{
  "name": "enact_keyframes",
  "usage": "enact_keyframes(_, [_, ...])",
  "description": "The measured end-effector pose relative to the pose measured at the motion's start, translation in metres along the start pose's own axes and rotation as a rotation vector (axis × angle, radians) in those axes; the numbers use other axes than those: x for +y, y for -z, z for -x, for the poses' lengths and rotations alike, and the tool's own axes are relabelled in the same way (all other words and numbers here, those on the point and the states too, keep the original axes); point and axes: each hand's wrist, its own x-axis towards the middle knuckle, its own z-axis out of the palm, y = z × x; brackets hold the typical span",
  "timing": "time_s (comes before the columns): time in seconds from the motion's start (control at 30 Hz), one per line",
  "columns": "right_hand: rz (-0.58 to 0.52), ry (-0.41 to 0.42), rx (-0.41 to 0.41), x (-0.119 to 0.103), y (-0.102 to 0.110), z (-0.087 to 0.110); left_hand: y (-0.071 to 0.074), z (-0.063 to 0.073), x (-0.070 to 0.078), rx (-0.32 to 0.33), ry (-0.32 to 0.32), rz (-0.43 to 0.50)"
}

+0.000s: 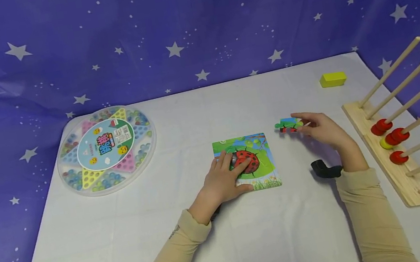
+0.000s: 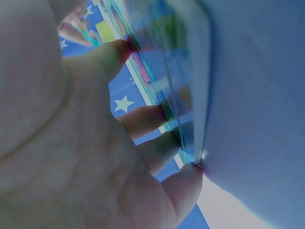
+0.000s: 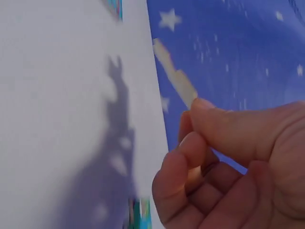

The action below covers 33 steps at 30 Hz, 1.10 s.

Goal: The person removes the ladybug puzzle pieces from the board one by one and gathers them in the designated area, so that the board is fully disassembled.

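Observation:
A ladybug jigsaw puzzle [image 1: 264, 166] lies on the white table, with a red spotted ladybug on a green background. My left hand [image 1: 222, 181] rests on its left side, fingers spread, covering part of the ladybug. In the left wrist view, the fingertips [image 2: 159, 114] touch the puzzle's glossy surface [image 2: 176, 71]. To the right of the puzzle, my right hand [image 1: 320, 131] pinches a puzzle piece [image 1: 287, 124] coloured green, blue, red and black, held over the table. Thumb and index finger grip this piece [image 3: 176, 76] at one end in the right wrist view, where it shows nearly edge-on.
A round Chinese checkers box [image 1: 148, 160] with coloured marbles sits at the back left. On the right stands a wooden peg rack [image 1: 381, 158] with red and yellow beads, its long rods slanting outward. A yellow block [image 1: 332, 79] lies near the back right corner.

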Motion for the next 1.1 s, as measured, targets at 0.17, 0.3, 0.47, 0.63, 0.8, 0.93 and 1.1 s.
enact_keyframes(0.17, [0.049, -0.044, -0.008, 0.015, 0.008, 0.002, -0.001, 0.000, -0.001, -0.011, 0.009, -0.003])
enact_keyframes(0.3, [0.103, -0.056, -0.027, 0.019, 0.004, -0.002, -0.002, -0.001, -0.001, -0.012, 0.012, 0.013])
enact_keyframes(0.47, [0.160, -0.067, -0.047, 0.019, 0.000, -0.004, -0.003, -0.001, -0.001, 0.000, 0.005, 0.007])
enact_keyframes(0.63, [0.181, -0.056, -0.057, 0.019, 0.001, -0.003, -0.003, -0.001, -0.001, 0.001, 0.001, 0.003])
enact_keyframes(0.8, [0.222, -0.054, -0.038, 0.018, 0.000, -0.003, -0.003, -0.001, -0.001, -0.004, 0.003, 0.008])
enact_keyframes(0.93, [0.235, -0.071, -0.001, 0.015, 0.001, -0.002, -0.003, -0.002, -0.002, 0.001, 0.004, 0.000])
enact_keyframes(1.1, [0.186, -0.020, 0.075, 0.003, -0.005, -0.003, -0.003, -0.001, -0.002, 0.004, 0.006, -0.011])
